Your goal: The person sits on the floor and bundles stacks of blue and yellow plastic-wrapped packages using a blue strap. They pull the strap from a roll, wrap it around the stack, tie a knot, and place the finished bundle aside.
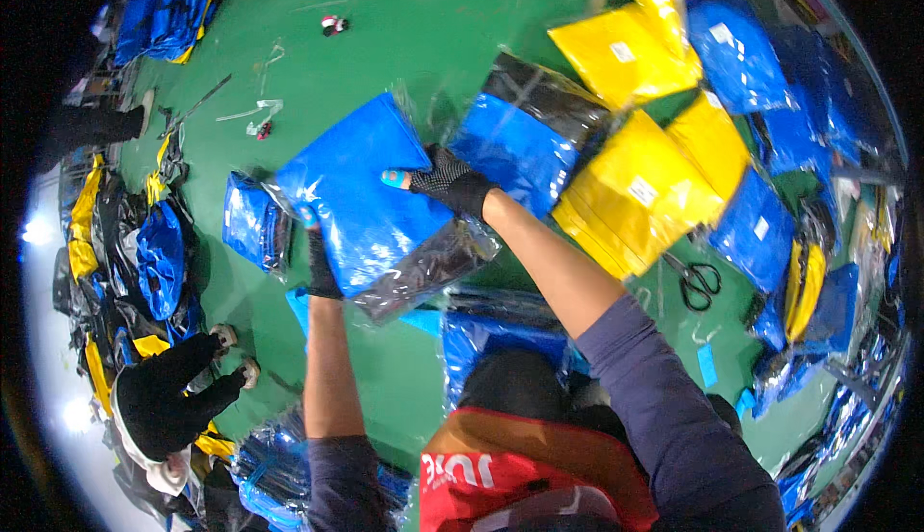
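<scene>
Both my hands wear dark gloves that leave some fingertips showing. Between them is a folded blue and black item in a clear plastic bag (371, 195), tilted above the green floor. My left hand (324, 261) grips its lower left side, with most of its fingers hidden. On the upper right edge, my right hand (448, 181) is closed, its teal-tipped thumb lying on top of the plastic. Just beyond that hand lies another bagged blue and black bundle (520, 142). A smaller bagged blue bundle (252, 222) rests on the floor to the left.
Yellow bagged bundles (635, 190) and blue ones (736, 56) spread over the right side. Black-handled scissors (698, 282) lie near them. Another person (173, 388) is at the lower left, beside a heap of blue, black and yellow material (125, 253). Plastic scraps (252, 111) litter the floor.
</scene>
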{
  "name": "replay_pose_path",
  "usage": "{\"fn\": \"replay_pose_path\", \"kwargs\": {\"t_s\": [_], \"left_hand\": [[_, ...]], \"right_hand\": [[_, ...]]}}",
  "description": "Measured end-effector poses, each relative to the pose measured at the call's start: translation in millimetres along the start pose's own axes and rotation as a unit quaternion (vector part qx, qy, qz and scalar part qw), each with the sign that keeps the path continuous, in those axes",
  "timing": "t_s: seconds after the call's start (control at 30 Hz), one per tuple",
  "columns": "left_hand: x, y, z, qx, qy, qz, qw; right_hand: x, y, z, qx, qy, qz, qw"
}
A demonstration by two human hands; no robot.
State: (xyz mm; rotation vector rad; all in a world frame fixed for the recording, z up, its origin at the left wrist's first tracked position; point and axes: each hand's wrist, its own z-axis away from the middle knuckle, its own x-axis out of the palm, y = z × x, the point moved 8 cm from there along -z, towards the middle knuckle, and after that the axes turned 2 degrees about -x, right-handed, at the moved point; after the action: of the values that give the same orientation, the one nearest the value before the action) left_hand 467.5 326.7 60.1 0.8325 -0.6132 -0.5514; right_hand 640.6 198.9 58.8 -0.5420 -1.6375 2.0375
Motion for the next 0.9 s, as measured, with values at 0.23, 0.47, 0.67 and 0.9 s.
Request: {"fn": "replay_pose_path", "kwargs": {"t_s": [0.23,0.47,0.67,0.9], "left_hand": [[85,39,61,-0.11,-0.136,0.018,0.984],[122,11,175,-0.155,-0.187,-0.082,0.966],[17,-53,235,-0.258,-0.146,-0.21,0.932],[-79,-188,240,-0.378,-0.095,-0.107,0.915]], "right_hand": [[-81,-59,130,0.001,0.177,-0.129,0.976],[-75,-90,275,-0.001,0.267,-0.11,0.957],[20,-83,362,0.096,0.287,-0.077,0.95],[13,14,403,0.168,0.276,-0.057,0.945]]}}
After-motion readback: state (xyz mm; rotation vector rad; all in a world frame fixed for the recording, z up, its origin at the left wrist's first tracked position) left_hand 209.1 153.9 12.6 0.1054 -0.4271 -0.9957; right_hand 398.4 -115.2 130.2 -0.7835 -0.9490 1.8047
